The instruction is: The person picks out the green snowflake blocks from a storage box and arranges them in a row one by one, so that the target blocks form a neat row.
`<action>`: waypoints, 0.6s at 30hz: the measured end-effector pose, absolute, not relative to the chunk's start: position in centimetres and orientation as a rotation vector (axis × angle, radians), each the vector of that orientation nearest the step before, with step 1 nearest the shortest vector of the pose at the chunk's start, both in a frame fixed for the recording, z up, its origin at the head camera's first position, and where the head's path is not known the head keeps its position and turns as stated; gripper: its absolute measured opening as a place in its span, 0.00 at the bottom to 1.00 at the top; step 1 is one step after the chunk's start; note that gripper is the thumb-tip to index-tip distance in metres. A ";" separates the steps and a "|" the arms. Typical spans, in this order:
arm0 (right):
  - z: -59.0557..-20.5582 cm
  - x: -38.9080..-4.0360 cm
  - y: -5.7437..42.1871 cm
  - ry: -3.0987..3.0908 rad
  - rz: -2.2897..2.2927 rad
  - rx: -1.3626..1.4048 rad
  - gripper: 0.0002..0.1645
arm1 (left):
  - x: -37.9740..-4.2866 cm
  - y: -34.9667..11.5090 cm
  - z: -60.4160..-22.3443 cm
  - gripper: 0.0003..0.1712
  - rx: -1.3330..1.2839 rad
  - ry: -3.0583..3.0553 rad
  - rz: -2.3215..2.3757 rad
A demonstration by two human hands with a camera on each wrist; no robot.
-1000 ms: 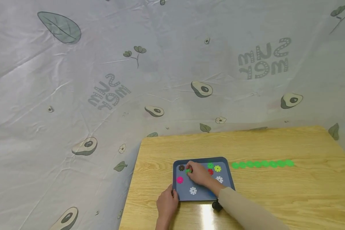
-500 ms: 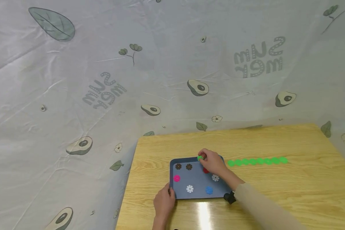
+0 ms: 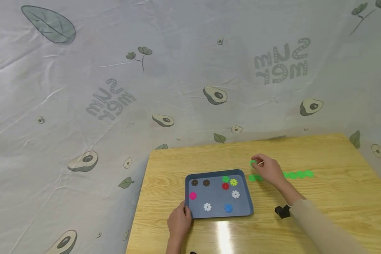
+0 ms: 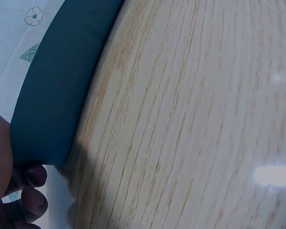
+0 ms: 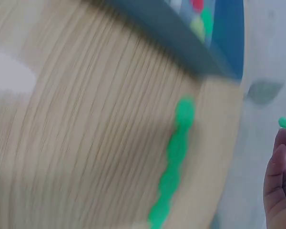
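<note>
My right hand (image 3: 270, 171) pinches a green notched plastic disc (image 3: 252, 162), held up beyond a row of linked green discs (image 3: 300, 174) on the table. The hand hides the middle of that row in the head view. In the right wrist view the fingertips hold the green disc (image 5: 285, 123) at the right edge, and the row (image 5: 169, 183) is blurred. My left hand (image 3: 179, 219) grips the near left corner of a blue-grey tray (image 3: 249, 197); the left wrist view shows curled fingers (image 4: 34, 200) at the tray's corner (image 4: 52, 114).
Inside the tray lie loose notched discs: brown (image 3: 206, 182), pink (image 3: 193, 195), white (image 3: 207, 207), blue (image 3: 228, 208), red (image 3: 225, 186), yellow (image 3: 233, 182) and green (image 3: 225, 179). The wooden table (image 3: 165, 165) meets a printed curtain (image 3: 184, 70) behind. A black device (image 3: 282, 211) sits at the right wrist.
My right hand has lifted a green disc out of the tray and carried it right, over the row. My left hand has stayed at the tray's corner. The head view has shifted slightly.
</note>
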State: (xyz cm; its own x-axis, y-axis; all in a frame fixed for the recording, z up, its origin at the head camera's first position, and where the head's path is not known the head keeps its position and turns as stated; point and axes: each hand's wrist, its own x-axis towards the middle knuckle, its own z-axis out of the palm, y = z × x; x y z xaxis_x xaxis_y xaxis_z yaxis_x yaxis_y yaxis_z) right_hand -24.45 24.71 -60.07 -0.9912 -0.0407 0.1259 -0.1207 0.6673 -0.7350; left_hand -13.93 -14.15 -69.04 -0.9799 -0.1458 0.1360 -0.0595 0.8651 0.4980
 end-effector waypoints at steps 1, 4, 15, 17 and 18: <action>-60.2 -24.4 25.7 -2.774 1.228 0.120 0.14 | -13.9 -14.2 -69.0 0.13 0.163 -2.867 -0.755; -60.6 -24.2 28.4 -2.757 1.199 0.081 0.16 | -13.8 -14.3 -68.9 0.13 0.174 -2.866 -0.751; -62.3 -22.3 37.9 -2.752 1.133 -0.164 0.24 | -13.9 -14.3 -68.9 0.14 0.171 -2.883 -0.771; -62.9 -21.7 39.6 -2.767 1.125 -0.230 0.26 | -14.0 -14.2 -68.9 0.14 0.170 -2.887 -0.775; -63.2 -21.4 40.4 -2.771 1.129 -0.262 0.27 | -14.0 -14.2 -68.9 0.15 0.168 -2.889 -0.774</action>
State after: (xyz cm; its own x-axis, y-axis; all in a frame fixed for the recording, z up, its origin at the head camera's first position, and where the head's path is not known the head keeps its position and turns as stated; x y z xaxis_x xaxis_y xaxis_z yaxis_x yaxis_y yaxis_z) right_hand -21.35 40.37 -63.17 -0.9753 0.2118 0.0621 0.1081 0.7037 -0.7022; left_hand -13.97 -14.17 -68.94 -0.9831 -0.1452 0.1112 -0.0701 0.8609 0.5038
